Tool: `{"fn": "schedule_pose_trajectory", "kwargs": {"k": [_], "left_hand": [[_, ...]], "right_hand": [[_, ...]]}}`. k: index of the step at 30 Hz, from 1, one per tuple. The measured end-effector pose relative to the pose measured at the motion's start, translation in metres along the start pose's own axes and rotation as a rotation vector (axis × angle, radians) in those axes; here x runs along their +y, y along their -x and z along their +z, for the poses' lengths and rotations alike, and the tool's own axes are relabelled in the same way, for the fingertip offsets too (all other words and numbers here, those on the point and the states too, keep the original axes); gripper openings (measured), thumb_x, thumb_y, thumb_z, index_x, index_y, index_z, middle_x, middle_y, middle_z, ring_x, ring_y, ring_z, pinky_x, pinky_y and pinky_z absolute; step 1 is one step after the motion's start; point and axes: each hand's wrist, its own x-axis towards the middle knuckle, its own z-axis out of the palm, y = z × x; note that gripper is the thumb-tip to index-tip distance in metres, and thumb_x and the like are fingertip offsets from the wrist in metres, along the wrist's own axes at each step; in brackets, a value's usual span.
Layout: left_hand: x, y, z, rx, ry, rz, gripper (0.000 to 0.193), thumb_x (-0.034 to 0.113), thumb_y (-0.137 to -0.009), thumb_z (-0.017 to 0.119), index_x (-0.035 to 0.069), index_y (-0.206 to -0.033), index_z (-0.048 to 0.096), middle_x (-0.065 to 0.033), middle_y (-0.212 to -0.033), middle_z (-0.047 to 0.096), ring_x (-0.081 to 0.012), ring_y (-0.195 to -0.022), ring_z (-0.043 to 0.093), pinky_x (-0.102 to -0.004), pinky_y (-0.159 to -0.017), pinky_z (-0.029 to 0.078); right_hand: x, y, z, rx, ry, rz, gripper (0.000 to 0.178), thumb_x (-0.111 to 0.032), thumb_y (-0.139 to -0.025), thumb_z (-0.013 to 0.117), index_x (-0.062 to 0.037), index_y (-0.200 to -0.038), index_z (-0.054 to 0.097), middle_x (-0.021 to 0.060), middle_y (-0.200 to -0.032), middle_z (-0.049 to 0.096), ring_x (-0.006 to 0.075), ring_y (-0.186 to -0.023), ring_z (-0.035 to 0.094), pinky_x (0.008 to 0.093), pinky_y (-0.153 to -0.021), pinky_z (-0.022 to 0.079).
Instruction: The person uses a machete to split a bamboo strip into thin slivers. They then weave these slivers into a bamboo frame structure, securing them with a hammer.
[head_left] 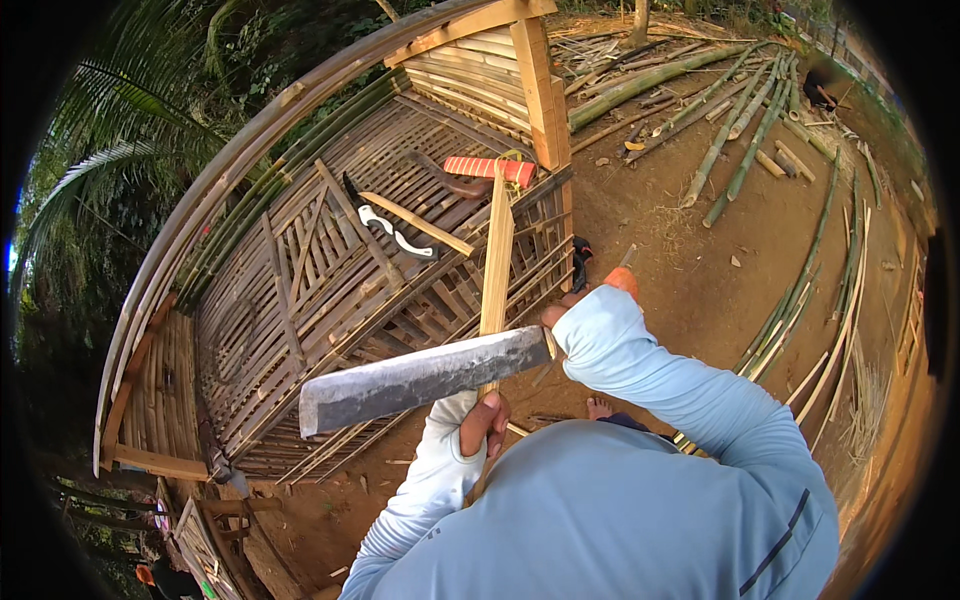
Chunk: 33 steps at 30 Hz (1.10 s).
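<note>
My left hand (485, 425) is closed round the lower end of a pale wooden strip (496, 265), which stands upright in front of me, its far end over the edge of a slatted bamboo platform. In my right hand (558, 312) is a machete; its broad, worn blade (420, 382) points left and crosses the strip just above my left hand. The right fingers are partly hidden by the light blue sleeve. An orange piece with a metal tip (623, 278) shows beyond that sleeve; it looks like the end of the machete's handle.
On the bamboo platform (300, 330) lie a white-and-black handled tool (397, 233), a wooden stick (415, 222), a red striped object (490, 170) and a brown curved piece (455, 183). Bamboo poles (745, 150) cover the ground at right. Another person (820, 90) crouches far right.
</note>
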Motion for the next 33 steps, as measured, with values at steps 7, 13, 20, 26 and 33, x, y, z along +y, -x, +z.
{"fn": "schedule_pose_trajectory", "kwargs": {"k": [7,13,20,26,33], "left_hand": [[-0.003,0.000,0.007,-0.002,-0.010,-0.002,0.029,0.015,-0.097,0.054,0.004,-0.123,0.049,-0.0037,-0.065,0.049,-0.0099,-0.046,0.045,-0.0236,-0.042,0.037],[-0.004,0.002,0.007,-0.018,-0.010,-0.011,0.031,0.014,-0.096,0.054,0.004,-0.125,0.048,-0.0037,-0.064,0.048,-0.0098,-0.046,0.044,-0.0232,-0.042,0.036],[0.011,0.004,0.018,-0.081,-0.012,-0.010,0.036,0.015,-0.095,0.055,0.001,-0.128,0.049,-0.0019,-0.063,0.046,-0.0089,-0.044,0.041,-0.0230,-0.042,0.036],[0.008,0.006,0.020,-0.100,-0.001,-0.048,0.040,0.017,-0.095,0.054,-0.004,-0.129,0.049,-0.0005,-0.064,0.047,-0.0080,-0.044,0.040,-0.0219,-0.043,0.035],[0.006,0.009,0.024,-0.098,0.031,-0.076,0.040,0.018,-0.095,0.055,-0.003,-0.128,0.050,-0.0002,-0.064,0.047,-0.0072,-0.045,0.040,-0.0214,-0.043,0.034]], "right_hand": [[0.007,0.005,-0.008,-0.014,-0.007,-0.173,0.016,-0.022,-0.085,0.058,-0.0104,-0.092,0.066,0.0076,-0.077,0.065,0.0259,-0.070,0.064,0.0387,-0.060,0.048],[0.009,0.000,-0.024,0.019,0.126,-0.218,0.013,-0.022,-0.081,0.059,-0.0095,-0.083,0.062,0.0071,-0.071,0.061,0.0264,-0.067,0.063,0.0382,-0.057,0.047],[0.024,-0.004,-0.030,0.129,0.152,-0.270,0.012,-0.020,-0.081,0.061,-0.0079,-0.081,0.060,0.0080,-0.071,0.061,0.0267,-0.066,0.063,0.0373,-0.056,0.047],[0.054,-0.011,-0.024,0.124,-0.114,0.128,0.018,-0.021,-0.082,0.068,-0.0050,-0.087,0.063,0.0090,-0.078,0.065,0.0230,-0.075,0.065,0.0347,-0.068,0.048],[0.062,-0.027,-0.070,-0.059,0.170,0.126,0.021,-0.010,-0.073,0.069,-0.0097,-0.095,0.069,0.0138,-0.087,0.067,0.0256,-0.087,0.065,0.0355,-0.086,0.045]]}}
